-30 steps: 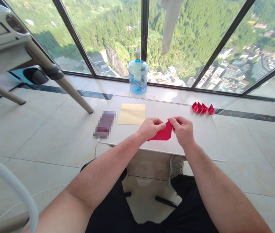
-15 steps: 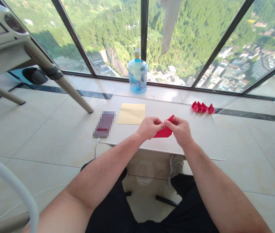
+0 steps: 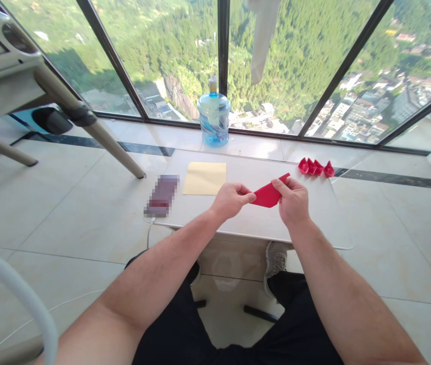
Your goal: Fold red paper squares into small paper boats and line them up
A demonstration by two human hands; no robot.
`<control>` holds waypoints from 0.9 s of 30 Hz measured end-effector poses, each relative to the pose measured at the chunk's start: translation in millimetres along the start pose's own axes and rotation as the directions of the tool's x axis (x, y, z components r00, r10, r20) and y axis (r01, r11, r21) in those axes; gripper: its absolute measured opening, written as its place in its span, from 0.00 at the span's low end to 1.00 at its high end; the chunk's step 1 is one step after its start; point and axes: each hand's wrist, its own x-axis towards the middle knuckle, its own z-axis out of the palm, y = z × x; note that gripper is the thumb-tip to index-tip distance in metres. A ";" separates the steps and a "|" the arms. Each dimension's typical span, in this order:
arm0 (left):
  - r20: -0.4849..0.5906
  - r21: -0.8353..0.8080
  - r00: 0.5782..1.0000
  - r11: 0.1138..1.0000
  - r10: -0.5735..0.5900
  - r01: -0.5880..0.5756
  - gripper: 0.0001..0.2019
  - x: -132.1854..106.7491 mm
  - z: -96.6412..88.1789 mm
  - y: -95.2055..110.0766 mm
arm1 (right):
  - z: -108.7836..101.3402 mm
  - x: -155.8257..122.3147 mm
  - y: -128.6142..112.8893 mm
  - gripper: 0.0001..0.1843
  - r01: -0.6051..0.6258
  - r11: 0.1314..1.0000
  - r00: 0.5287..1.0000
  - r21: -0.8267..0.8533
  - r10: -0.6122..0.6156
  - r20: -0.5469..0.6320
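A folded piece of red paper (image 3: 268,196) is stretched between my two hands above the low white table (image 3: 215,220). My left hand (image 3: 232,199) pinches its left corner between thumb and fingers. On the other side my right hand (image 3: 293,198) grips the right end, thumb on top, with one tip of the paper poking out past the fingers. Beyond my right hand, several small red folded paper boats (image 3: 315,168) stand in a row near the table's far right corner. To the left of my left hand lies a flat pale yellow sheet of paper (image 3: 205,178).
A blurred-out phone (image 3: 162,196) with a white cable lies at the table's left edge. Behind the table a blue water jug (image 3: 214,120) stands by the window. Angled metal legs (image 3: 114,147) of some furniture are at the left. A shoe (image 3: 275,258) is under the table's front edge.
My right hand has moved right and slid along the red paper to its end. The hands are farther apart, and more of the paper shows between them, tilted up to the right.
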 end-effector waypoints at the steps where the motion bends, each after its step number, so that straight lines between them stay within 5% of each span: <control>1: -0.005 0.000 1.000 1.000 0.005 -0.005 0.12 0.1 0.1 -0.4 | -0.6 1.0 -0.1 0.16 0.004 1.000 1.000 0.004 -0.004 -0.008; 18: -0.132 -0.003 0.991 1.000 0.026 -0.027 0.13 -2.3 0.6 2.2 | -0.7 5.1 -9.7 0.16 0.044 0.973 0.992 0.225 -0.016 -0.124; 23: -0.211 0.001 0.977 1.000 0.018 -0.018 0.11 1.6 -11.2 -3.4 | -16.6 17.2 -14.5 0.15 0.129 0.949 0.974 0.289 -0.066 -0.217; 27: -0.206 -0.036 0.977 0.997 0.054 -0.063 0.12 2.2 -13.9 0.5 | -20.6 14.1 -9.1 0.15 0.023 0.988 0.997 0.155 -0.011 -0.079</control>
